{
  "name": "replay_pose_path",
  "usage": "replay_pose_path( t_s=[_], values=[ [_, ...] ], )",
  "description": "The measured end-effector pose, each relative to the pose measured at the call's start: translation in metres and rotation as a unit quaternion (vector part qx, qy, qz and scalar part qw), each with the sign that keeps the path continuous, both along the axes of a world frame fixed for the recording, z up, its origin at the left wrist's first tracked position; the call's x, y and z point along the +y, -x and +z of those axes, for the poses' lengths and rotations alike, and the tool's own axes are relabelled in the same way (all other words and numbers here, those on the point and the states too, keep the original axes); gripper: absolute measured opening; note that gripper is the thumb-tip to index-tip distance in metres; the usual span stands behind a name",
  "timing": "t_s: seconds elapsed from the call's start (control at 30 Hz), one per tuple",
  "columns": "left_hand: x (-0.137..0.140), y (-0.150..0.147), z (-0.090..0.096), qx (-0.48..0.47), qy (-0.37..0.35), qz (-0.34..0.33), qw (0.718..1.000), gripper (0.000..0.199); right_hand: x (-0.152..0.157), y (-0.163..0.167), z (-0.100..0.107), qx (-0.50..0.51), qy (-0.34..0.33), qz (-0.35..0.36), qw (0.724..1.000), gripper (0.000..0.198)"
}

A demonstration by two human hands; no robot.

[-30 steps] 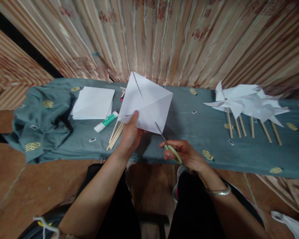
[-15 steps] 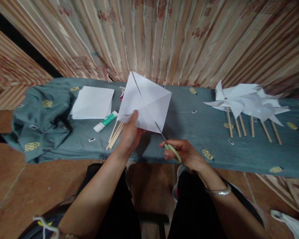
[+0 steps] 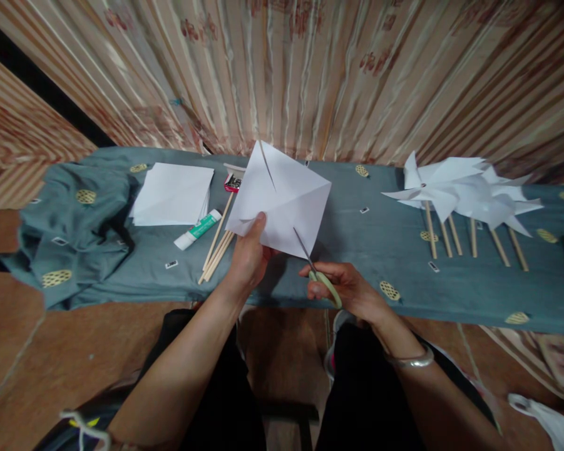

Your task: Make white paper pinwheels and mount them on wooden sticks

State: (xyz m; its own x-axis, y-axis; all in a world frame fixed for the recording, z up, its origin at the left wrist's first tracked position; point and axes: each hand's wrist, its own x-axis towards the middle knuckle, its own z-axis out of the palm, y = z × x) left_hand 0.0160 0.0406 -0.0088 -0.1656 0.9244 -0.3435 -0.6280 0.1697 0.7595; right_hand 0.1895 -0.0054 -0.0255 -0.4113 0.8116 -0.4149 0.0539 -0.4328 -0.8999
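Nudged slightly toward the right hand since the earlier frame, a creased, square, white paper sheet [image 3: 295, 199] is held above a tabletop [image 3: 361, 250] draped in grey-green cloth, uncovering more of a small red box of metal bits [image 3: 233, 183] beyond the left hand [image 3: 250, 255]. That hand pinches the sheet's near-left part, thumb on top. On its other side, my right hand [image 3: 345, 287] grips metal scissors with pale green handles [image 3: 312, 272], reaching in over the sheet's near edge. I judge the sheet is being steadied against them for cutting; a straight slit [image 3: 267, 165] already runs inward from the far corner. Hidden from me are the left fingertips and any lower blade, so I cannot tell whether the scissors are parted. Pale wooden sticks [image 3: 218, 257], left of the left hand, disappear partly beneath the paper.
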Motion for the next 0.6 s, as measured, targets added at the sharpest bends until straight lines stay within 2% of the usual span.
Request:
replay_pose_path(
  t_s=[0.23, 0.37, 0.6],
  values=[
    [0.0009, 0.0014, -0.0005, 0.003, -0.001, -0.007, 1.000, 0.023, -0.0002, 0.0028, -0.0043, 0.011, 0.026, -0.020, 0.999, 0.045],
    [0.0003, 0.0018, -0.0007, 0.003, -0.001, -0.007, 1.000, 0.024, -0.0002, 0.0022, -0.0029, -0.003, 0.017, -0.009, 1.000, 0.043],
    [-0.0051, -0.0011, -0.0054, 0.016, 0.001, -0.049, 0.999, 0.026, -0.0003, 0.0020, -0.0014, -0.022, -0.019, 0.000, 1.000, 0.047]
  ],
)
